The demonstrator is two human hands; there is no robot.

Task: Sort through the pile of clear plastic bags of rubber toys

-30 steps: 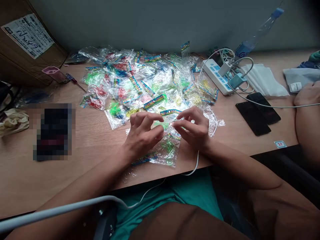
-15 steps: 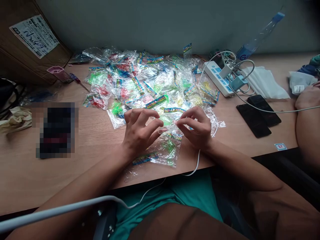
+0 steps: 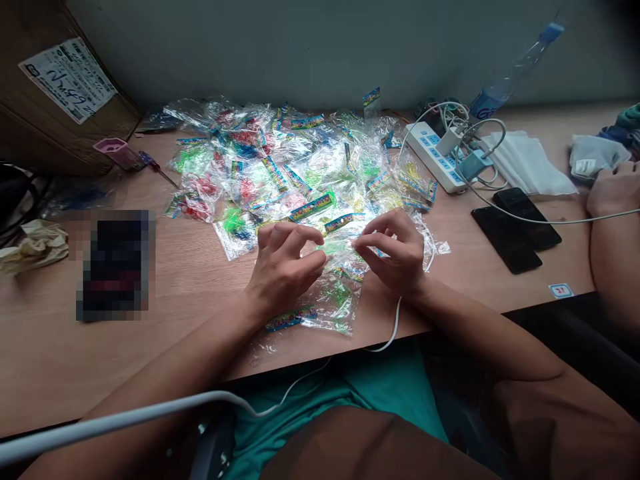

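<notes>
- Clear bag (image 3: 334, 249) with green contents: between the person's hands.
- Left hand (image 3: 286, 265): fingers narrowly parted; whether they grip film is unclear.
- Right hand (image 3: 397, 257): fingers pinched, seemingly on its edge.
- Step, apparently: fingertip work on the film; next calls for a light, steady pinch.
- Beyond: heaped bags (image 3: 313, 172).

The pale bit (image 3: 351, 244) at the right fingers (image 3: 369, 240) is too small to identify, and the cardboard box (image 3: 35, 127) is cropped.

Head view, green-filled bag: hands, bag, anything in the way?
Right hand: fingertips pinched at clear bag. Left hand: fingers curled beside it, grip unclear. Bag: green inside, between both hands. Other bags crowd close around.
</notes>
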